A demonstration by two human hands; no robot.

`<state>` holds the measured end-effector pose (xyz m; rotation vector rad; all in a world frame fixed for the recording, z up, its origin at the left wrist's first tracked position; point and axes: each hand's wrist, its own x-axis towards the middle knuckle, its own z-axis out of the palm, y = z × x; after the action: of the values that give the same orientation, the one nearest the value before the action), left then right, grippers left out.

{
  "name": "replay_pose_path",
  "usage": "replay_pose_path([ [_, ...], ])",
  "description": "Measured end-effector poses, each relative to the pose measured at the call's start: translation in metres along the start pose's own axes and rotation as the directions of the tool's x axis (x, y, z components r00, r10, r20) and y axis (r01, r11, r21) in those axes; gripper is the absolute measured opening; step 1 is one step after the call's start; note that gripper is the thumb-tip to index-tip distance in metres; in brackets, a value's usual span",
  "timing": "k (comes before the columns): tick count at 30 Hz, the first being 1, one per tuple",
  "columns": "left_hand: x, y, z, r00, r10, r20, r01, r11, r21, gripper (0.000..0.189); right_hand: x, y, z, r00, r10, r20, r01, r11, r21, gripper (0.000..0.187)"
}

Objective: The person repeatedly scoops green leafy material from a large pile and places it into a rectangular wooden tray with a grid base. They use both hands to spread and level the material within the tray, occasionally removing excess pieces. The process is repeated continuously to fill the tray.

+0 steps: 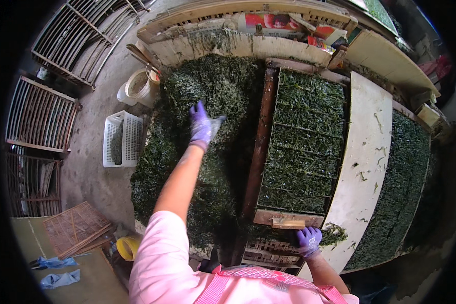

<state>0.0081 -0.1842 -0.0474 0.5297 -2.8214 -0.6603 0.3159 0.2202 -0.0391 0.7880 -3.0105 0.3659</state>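
My left hand (201, 123), in a purple glove, reaches over a big heap of dark green seaweed (212, 83). Its fingers are spread and slightly blurred, and nothing shows in them. My right hand (309, 241), also gloved in purple, is at the near end of a wooden frame (288, 220), beside its small wooden block (288, 223). Whether it grips the frame is hard to tell. Within the frame lies a layer of shredded seaweed (304, 152), crossed by thin bars. A seaweed clump (335, 234) lies just right of my right hand.
A pale board (368, 152) separates the frame from another seaweed sheet (402, 171) at right. Wooden boards (273, 47) wall the far side. On the floor at left are a white plastic basket (131, 140), buckets (138, 85), slatted racks (41, 114) and a yellow bucket (127, 247).
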Motion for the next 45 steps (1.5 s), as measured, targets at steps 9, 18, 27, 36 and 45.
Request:
replay_pose_path([
  [9, 0.056, -0.012, -0.042, 0.986, -0.071, 0.154, 0.165, 0.210, -0.964, 0.024, -0.004, 0.013, 0.023, 0.996, -0.045, -0.083, 0.041, 0.997, -0.058, 0.032],
  [18, -0.092, 0.098, -0.295, 0.758, 0.651, -0.043, -0.295, 0.283, -0.913, 0.026, 0.055, -0.083, -0.069, 0.952, 0.229, -0.204, -0.056, 0.784, 0.618, 0.022],
  [27, -0.309, 0.146, -0.108, 0.693, 0.620, 0.368, -0.596, 0.780, -0.192, 0.050, 0.048, -0.026, -0.062, 0.880, 0.468, -0.085, -0.152, 0.446, 0.882, 0.039],
  [36, -0.366, 0.051, -0.059, 0.816, 0.575, 0.059, -0.557, 0.809, -0.185, 0.075, -0.027, -0.022, -0.042, 0.659, 0.600, -0.453, -0.372, 0.784, 0.497, 0.039],
  [45, -0.363, 0.012, -0.079, 0.561, 0.573, 0.597, -0.757, 0.647, 0.090, 0.058, -0.025, -0.078, -0.038, 0.862, 0.464, -0.203, -0.429, 0.882, 0.195, 0.047],
])
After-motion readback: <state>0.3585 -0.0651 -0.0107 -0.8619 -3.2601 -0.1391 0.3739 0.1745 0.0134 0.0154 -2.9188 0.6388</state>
